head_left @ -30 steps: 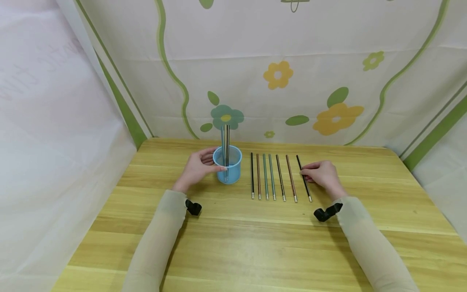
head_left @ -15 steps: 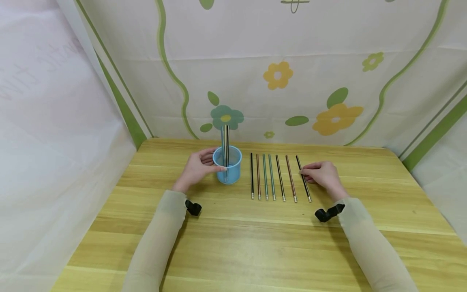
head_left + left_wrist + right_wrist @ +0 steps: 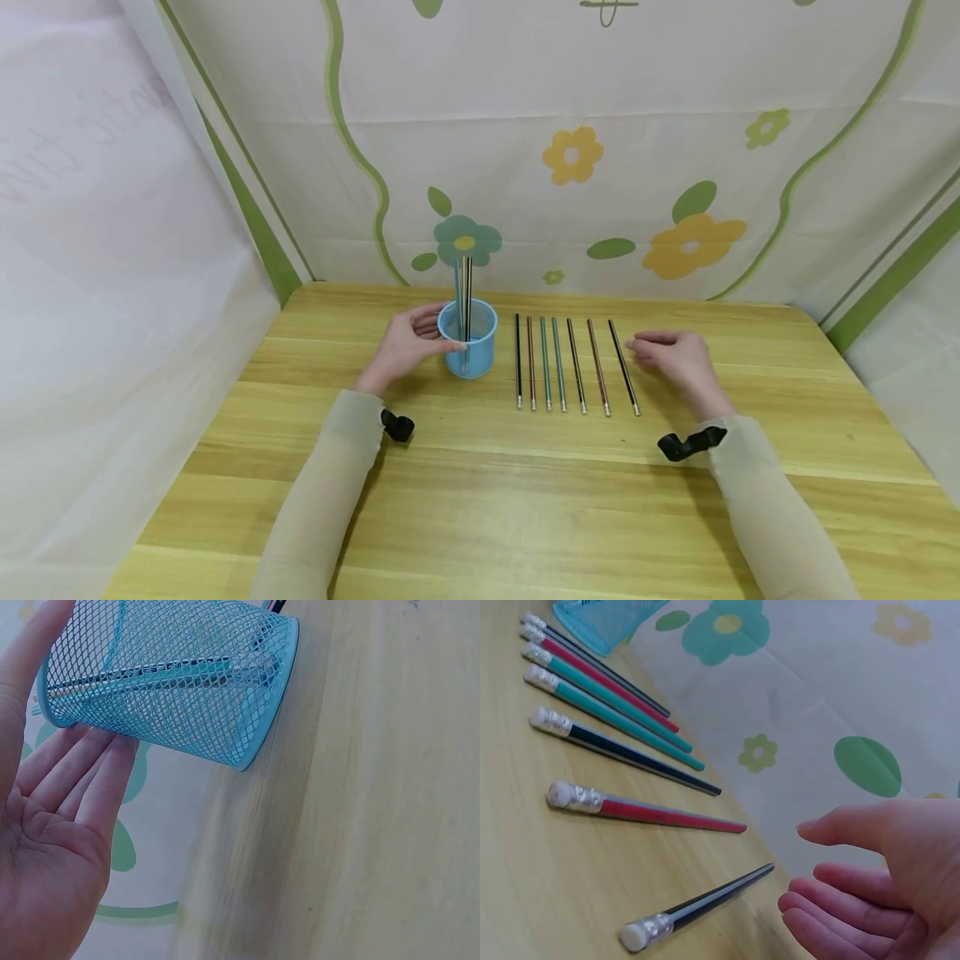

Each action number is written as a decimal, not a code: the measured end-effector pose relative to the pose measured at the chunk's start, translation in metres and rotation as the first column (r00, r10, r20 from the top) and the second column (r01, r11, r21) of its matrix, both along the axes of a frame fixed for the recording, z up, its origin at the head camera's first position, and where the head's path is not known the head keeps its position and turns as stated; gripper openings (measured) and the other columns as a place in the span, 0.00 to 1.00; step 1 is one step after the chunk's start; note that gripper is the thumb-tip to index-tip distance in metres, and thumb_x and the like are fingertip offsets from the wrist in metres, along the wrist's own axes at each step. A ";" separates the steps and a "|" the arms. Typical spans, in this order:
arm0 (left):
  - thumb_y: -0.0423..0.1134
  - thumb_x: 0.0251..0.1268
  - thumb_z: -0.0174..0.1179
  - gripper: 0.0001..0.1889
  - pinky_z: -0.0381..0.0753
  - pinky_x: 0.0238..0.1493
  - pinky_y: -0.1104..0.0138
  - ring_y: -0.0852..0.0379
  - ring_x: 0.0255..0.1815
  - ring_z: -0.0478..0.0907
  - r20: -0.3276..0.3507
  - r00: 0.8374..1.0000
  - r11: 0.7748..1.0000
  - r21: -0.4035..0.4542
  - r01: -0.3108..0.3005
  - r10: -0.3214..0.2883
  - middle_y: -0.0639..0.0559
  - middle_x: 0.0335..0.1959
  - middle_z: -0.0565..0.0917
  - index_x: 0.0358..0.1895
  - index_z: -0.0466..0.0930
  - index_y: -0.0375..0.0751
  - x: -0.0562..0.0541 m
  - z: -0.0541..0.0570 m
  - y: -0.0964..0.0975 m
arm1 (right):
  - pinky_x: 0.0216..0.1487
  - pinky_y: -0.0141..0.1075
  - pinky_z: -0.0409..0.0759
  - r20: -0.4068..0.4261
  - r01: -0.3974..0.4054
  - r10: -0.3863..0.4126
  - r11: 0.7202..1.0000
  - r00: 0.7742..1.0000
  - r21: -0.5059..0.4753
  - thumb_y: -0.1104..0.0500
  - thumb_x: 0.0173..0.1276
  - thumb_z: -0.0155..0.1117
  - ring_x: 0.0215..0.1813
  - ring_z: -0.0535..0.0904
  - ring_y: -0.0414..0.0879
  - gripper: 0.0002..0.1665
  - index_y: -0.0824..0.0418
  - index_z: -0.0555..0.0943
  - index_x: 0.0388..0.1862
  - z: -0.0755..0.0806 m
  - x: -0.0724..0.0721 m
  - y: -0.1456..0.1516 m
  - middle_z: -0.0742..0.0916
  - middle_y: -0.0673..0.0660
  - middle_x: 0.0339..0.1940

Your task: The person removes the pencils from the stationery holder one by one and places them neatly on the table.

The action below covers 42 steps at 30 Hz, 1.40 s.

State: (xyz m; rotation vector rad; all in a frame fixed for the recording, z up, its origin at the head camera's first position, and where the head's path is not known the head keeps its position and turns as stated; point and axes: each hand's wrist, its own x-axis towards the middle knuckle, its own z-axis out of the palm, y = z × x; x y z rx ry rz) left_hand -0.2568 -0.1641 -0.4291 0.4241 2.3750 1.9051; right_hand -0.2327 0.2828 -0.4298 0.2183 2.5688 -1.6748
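Note:
My left hand (image 3: 397, 348) holds a light blue mesh pencil cup (image 3: 481, 358) near its rim, thumb at the front and fingers on the far side. Several pencils (image 3: 468, 283) stand in the cup, leaning toward the back. Right of it, a row of pencils lies side by side, with white erasers toward me. My right hand (image 3: 678, 360) hovers just right of the last pencil (image 3: 624, 367), a black one with a light stripe. In the right wrist view, thumb and fingers are apart with nothing between them. A red pencil (image 3: 671, 815) lies beside the black one.
The wooden table (image 3: 480, 500) runs up to a white cloth backdrop (image 3: 480, 167) printed with flowers. In the row there are also two green pencils, one of them a teal-green pencil (image 3: 615, 718), plus other black and red ones. A second cloth (image 3: 112, 250) hangs at the left.
My right hand has let go of the rightmost black pencil and drawn back slightly to the right. That pencil stays on the table. The left hand and cup have not moved.

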 end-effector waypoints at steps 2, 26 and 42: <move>0.40 0.52 0.81 0.39 0.79 0.62 0.61 0.49 0.61 0.80 -0.002 1.000 1.000 0.004 0.002 -0.002 0.46 0.61 0.82 0.69 0.75 0.39 0.000 0.000 0.000 | 0.51 0.34 0.85 0.001 0.004 -0.004 1.000 1.000 -0.005 0.44 0.67 0.74 0.52 0.86 0.53 0.38 0.71 0.79 0.64 0.003 0.001 0.000 0.85 0.66 0.57; 0.40 0.51 0.82 0.39 0.79 0.61 0.63 0.51 0.60 0.80 0.000 1.000 1.000 0.005 -0.005 0.005 0.47 0.61 0.82 0.69 0.76 0.40 -0.002 -0.001 0.000 | 0.71 0.50 0.70 -0.032 -0.098 0.098 0.995 0.995 -0.006 0.37 0.64 0.74 0.63 0.78 0.49 0.39 0.57 0.80 0.67 0.040 0.018 -0.043 0.85 0.56 0.62; 0.38 0.52 0.81 0.40 0.78 0.63 0.61 0.48 0.62 0.79 0.016 1.000 1.000 0.009 -0.001 0.001 0.43 0.63 0.80 0.70 0.74 0.38 -0.001 -0.001 0.002 | 0.66 0.47 0.76 -0.101 -0.186 0.178 0.979 0.979 -0.082 0.40 0.61 0.78 0.60 0.82 0.48 0.37 0.57 0.82 0.64 0.041 0.005 -0.099 0.86 0.55 0.59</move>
